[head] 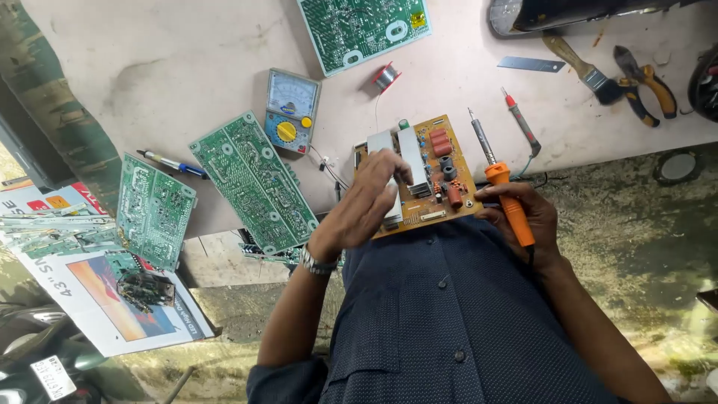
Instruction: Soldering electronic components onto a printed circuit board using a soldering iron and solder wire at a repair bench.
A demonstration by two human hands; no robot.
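An orange-brown circuit board (441, 168) with metal heat sinks and red and grey parts lies at the table's near edge, against my blue shirt. My left hand (363, 206) rests on it, fingers over the heat sinks, with a wristwatch on that wrist. My right hand (523, 217) grips a soldering iron (499, 176) by its orange handle, its metal tip pointing away from me just right of the board.
Green circuit boards (254, 183) (153, 209) (363, 26) lie left and far. An analog multimeter (292, 111), solder spool (386, 76), red probe (521, 123), blue pen (172, 163), brush (583, 69), pliers (645, 84) and blade (531, 65) are on the table (172, 67). Papers sit lower left.
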